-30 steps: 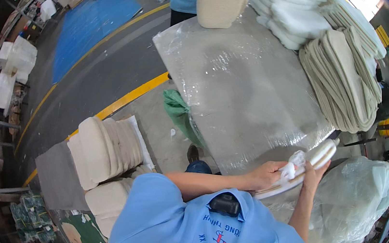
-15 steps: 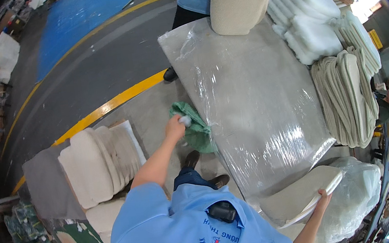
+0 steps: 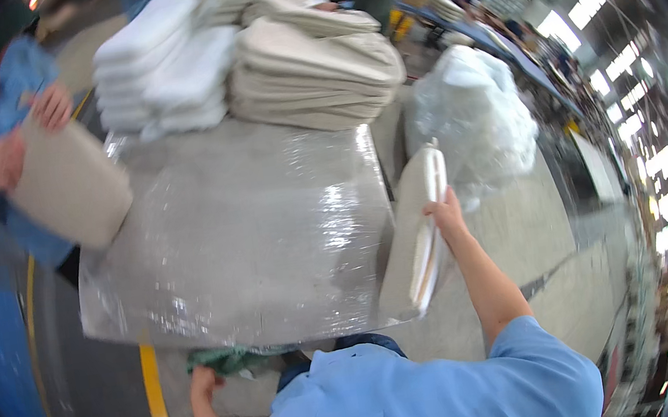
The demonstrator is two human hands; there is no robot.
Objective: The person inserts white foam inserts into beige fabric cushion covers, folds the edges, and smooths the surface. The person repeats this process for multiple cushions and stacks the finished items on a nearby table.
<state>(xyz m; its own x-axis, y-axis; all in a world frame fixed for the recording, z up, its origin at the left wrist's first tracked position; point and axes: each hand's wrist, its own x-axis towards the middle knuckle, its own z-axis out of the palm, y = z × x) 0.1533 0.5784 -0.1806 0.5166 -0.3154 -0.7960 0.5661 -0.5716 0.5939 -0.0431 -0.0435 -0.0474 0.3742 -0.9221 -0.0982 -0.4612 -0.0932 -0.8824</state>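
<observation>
My right hand grips the edge of a beige padded cushion with a white side band. This cushion stands tilted on edge against the right side of the plastic-wrapped table. Low on the left, my left hand is closed at the end of a crumpled green bag, just off the table's near edge. Part of that bag is hidden beneath the table edge, and blur hides the finger detail.
At the table's far side are stacks of white padding and beige covers. A clear plastic bag of white stuff stands beyond my right hand. On the left a co-worker in blue holds a beige cushion over the table corner.
My view has swung to the right, so the table and stacks appear turned. My right hand still holds the cushion, now more upright. White fluff seen earlier at my left hand is no longer visible.
</observation>
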